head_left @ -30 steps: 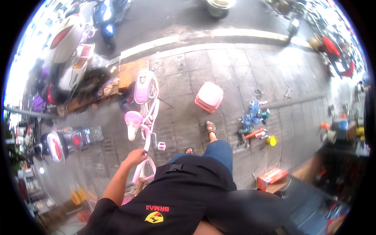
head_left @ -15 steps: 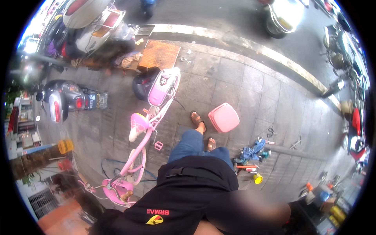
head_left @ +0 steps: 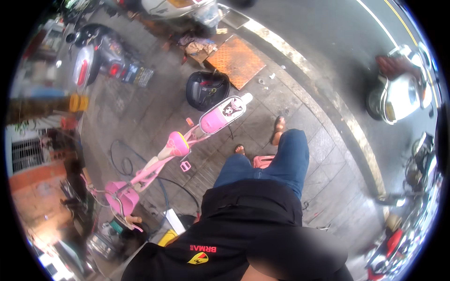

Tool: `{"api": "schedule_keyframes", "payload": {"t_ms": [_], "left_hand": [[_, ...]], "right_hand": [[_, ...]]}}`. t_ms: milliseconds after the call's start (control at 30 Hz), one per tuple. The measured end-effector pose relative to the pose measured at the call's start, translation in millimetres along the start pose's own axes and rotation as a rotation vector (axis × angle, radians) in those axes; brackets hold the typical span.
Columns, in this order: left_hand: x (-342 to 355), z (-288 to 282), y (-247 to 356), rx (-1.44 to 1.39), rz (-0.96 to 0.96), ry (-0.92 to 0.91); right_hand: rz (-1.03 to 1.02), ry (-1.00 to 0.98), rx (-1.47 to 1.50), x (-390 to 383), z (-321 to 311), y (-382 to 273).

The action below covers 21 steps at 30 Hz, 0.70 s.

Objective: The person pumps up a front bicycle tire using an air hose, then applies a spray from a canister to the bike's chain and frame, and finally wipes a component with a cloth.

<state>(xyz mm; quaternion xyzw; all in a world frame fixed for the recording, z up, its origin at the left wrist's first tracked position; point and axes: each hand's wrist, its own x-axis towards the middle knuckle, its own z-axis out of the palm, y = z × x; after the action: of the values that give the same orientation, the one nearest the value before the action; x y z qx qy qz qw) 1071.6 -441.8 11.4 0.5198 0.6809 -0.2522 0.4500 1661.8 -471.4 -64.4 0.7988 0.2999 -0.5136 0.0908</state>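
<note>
To do this step well, we should set our feet firmly, with the stool between our legs, keep clear of the hose at ten o'clock, and steady the bike before pressing on it. Our hands are not seen, so we cannot tell how open they are or what they hold. The bike, also at ten o'clock, is pink, with a pink-and-cream saddle and pink basket.
</note>
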Motion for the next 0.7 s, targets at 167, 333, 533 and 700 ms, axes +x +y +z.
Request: {"api": "schedule_keyframes", "payload": {"t_ms": [167,333,533,700], "left_hand": [[71.8,17.8,15.0,-0.257,-0.209,0.360],[117.3,-26.4,146.1,-0.742,-0.487,0.723],[149.7,-52.3,275.3,-0.677,-0.202,0.724],[207.6,-32.1,337.3,-0.683,-0.219,0.763]], "right_hand": [[-0.274,-0.140,-0.820,137.4,-150.7,-11.4],[-0.480,0.271,-0.766,326.1,-379.3,-232.7],[-0.837,0.030,-0.687,345.7,-363.8,-514.5],[-0.989,-0.169,-0.689,322.1,-272.9,-582.8]]}}
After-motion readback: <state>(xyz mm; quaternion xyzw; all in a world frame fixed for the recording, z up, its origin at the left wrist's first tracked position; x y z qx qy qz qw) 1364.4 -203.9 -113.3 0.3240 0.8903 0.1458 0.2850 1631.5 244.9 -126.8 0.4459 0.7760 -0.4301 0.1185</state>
